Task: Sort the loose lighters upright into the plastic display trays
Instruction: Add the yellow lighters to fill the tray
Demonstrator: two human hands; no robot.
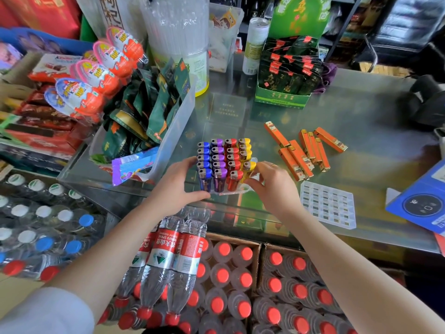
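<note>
Filled tray [231, 192], near centre: left hand [179, 186] grips its left edge; right hand [271, 183] pinches yellow lighter [248, 171], seating it. Next: orange lighters [304, 153], right, into empty tray [328, 204].

Crowded shop interior, daylit, with soft reflections across a glass-topped bench [361, 112] showing cartons beneath the pane. Left of the hands, chocolate eggs [101, 68] stacked over a clear bin of green snack packets [154, 109]. Beyond the hands, a tall plastic canister [183, 42] and a green display box of tea sachets [286, 75]. Below the hands, cartons of red-capped water bottles [226, 280]. Far right, dark shelving [404, 25].
</note>
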